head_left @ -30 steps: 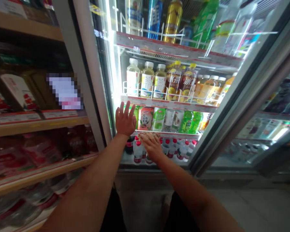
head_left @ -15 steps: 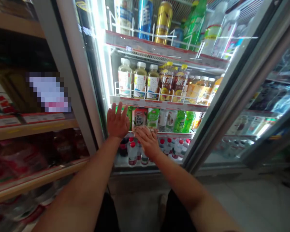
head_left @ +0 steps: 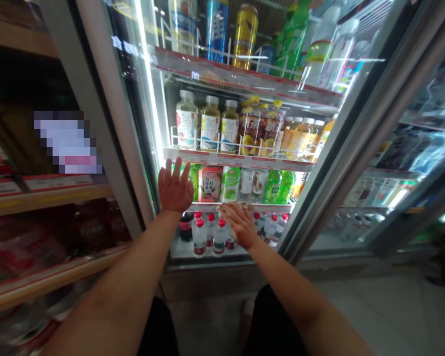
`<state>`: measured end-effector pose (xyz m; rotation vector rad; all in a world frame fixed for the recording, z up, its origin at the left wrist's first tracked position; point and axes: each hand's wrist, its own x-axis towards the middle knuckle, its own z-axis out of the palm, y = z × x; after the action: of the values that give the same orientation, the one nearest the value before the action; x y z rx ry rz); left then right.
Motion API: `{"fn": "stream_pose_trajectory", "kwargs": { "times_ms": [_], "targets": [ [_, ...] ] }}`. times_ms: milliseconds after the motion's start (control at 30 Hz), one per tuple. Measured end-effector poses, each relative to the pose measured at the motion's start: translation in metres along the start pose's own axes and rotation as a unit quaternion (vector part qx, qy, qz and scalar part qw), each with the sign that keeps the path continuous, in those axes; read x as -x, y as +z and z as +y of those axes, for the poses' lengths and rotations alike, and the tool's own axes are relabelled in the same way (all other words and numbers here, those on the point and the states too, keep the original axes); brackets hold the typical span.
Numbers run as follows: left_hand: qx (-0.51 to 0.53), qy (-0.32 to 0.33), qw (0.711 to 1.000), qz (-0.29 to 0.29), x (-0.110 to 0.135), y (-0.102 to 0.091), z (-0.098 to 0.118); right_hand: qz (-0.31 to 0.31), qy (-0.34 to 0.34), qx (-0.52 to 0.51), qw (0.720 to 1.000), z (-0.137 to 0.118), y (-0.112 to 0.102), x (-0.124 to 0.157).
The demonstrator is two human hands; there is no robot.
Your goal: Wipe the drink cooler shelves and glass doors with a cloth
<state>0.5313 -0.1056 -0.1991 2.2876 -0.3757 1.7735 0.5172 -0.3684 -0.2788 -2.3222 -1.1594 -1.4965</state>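
Observation:
My left hand lies against the glass door of a lit drinks cooler, fingers spread and holding nothing. To its right and a little lower, my right hand presses a light, patterned cloth to the same glass. Most of that cloth is hidden under the palm and fingers. Behind the glass, near both hands, stand a red drink bottle, a green-labelled one and small red-capped water bottles.
A metal door frame slants along the right, with another cooler beyond it. On the left, wooden shelves carry bottles, and a blurred-out pale patch covers part of them. Tiled floor shows at the lower right.
My right hand has slid to the right and slightly down across the glass with the cloth. The left hand keeps its place on the door while the view shifts a little.

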Motion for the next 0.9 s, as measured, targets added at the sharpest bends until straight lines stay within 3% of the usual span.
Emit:
{"fn": "stream_pose_trajectory", "kwargs": {
  "times_ms": [100, 300, 500, 567, 667, 767, 900],
  "targets": [
    [-0.007, 0.006, 1.000, 0.003, 0.000, 0.000, 0.000, -0.035, -0.040, -0.004, 0.999, 0.013, -0.004, 0.013],
    [0.020, 0.000, 1.000, 0.000, 0.000, 0.000, 0.000, 0.035, 0.070, 0.050, 0.996, 0.031, -0.011, 0.026],
    [-0.010, 0.000, 1.000, 0.007, 0.000, 0.000, 0.001, -0.041, 0.013, 0.016, 0.999, 0.049, -0.019, 0.048],
    [-0.014, 0.002, 1.000, 0.009, 0.000, 0.000, 0.001, -0.016, 0.025, 0.024, 0.999, 0.064, -0.027, 0.039],
    [-0.025, 0.017, 0.999, 0.015, 0.000, 0.000, 0.000, 0.084, 0.103, 0.049, 0.990, 0.079, -0.032, 0.029],
    [-0.035, 0.028, 0.999, 0.018, 0.000, 0.001, -0.001, 0.140, 0.150, 0.051, 0.977, 0.075, -0.026, 0.046],
    [-0.033, 0.027, 0.999, 0.016, 0.001, 0.002, -0.003, 0.058, 0.105, 0.050, 0.992, 0.068, -0.017, 0.089]
  ]
}}
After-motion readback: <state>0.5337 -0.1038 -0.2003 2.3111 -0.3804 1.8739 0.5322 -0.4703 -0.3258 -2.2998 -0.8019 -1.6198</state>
